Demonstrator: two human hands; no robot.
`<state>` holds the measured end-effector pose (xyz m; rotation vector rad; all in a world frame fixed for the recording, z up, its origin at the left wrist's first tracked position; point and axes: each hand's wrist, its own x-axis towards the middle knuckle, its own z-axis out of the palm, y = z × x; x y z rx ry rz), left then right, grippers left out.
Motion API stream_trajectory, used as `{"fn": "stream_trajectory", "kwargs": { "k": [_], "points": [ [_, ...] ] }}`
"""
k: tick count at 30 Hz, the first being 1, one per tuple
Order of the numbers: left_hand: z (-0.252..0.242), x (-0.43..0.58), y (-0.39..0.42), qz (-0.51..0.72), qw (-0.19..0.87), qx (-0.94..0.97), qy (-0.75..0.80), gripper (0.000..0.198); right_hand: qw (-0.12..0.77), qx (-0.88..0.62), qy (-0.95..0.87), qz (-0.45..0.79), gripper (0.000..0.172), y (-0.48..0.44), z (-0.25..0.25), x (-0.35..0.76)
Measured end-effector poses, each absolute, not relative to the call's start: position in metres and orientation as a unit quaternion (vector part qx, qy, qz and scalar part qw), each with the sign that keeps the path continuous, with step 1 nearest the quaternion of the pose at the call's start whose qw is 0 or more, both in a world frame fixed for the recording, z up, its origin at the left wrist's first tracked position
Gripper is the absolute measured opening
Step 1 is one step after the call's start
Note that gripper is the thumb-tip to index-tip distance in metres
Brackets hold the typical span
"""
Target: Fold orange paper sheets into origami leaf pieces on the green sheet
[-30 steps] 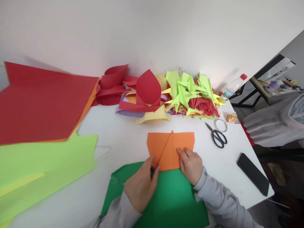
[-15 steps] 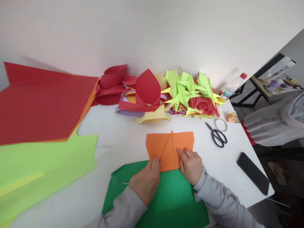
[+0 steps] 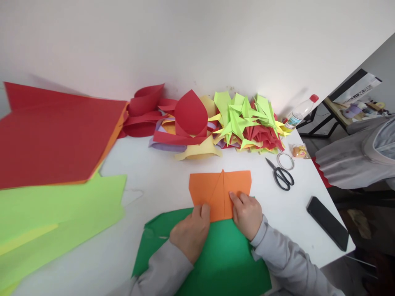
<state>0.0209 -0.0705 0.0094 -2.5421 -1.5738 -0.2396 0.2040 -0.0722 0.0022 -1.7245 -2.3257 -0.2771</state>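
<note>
This looks like a paper-craft workroom: a plain white table (image 3: 160, 172) stands against a bare white wall (image 3: 197, 41), with big red sheets (image 3: 52, 135) and lime-green sheets (image 3: 61, 213) spread well to the left of the left hand (image 3: 189, 232). A heap of folded paper models (image 3: 243, 123) lies along the wall beyond both hands. Black scissors (image 3: 281, 176), a tape roll (image 3: 293, 162) and a phone (image 3: 327, 223) lie right of the right hand (image 3: 247, 216), and past the table's edge on that side are a black-framed desk (image 3: 342, 98) and another person's grey clothing (image 3: 348, 164).
</note>
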Motion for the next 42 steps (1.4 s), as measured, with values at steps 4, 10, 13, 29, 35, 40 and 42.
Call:
{"fn": "stream_trajectory", "kwargs": {
  "k": [4, 10, 13, 29, 35, 40, 42],
  "points": [
    [0.012, 0.022, -0.07, -0.075, 0.081, -0.839, -0.533, 0.034, 0.11, -0.594, -0.792, -0.093, 0.038, -0.073, 0.003, 0.204],
    [0.012, 0.023, -0.07, -0.063, 0.068, -0.844, -0.529, 0.036, 0.091, -0.602, -0.789, -0.086, 0.039, -0.074, 0.005, 0.204],
    [0.011, 0.023, -0.07, -0.067, 0.07, -0.843, -0.53, 0.036, 0.09, -0.607, -0.785, -0.083, 0.039, -0.074, 0.005, 0.203],
    [0.014, 0.022, -0.067, -0.057, 0.014, -0.844, -0.534, 0.032, 0.06, -0.62, -0.779, -0.074, 0.038, -0.073, 0.008, 0.202],
    [0.005, 0.015, -0.066, -0.1, 0.099, -0.855, -0.5, 0.029, 0.054, -0.617, -0.782, -0.075, 0.038, -0.074, 0.006, 0.203],
    [0.009, 0.007, -0.056, -0.204, 0.129, -0.844, -0.479, 0.026, 0.054, -0.616, -0.782, -0.077, 0.038, -0.073, 0.007, 0.202],
    [0.012, 0.005, -0.052, -0.241, 0.108, -0.852, -0.452, 0.024, 0.049, -0.616, -0.783, -0.071, 0.038, -0.073, 0.008, 0.202]
  ]
}}
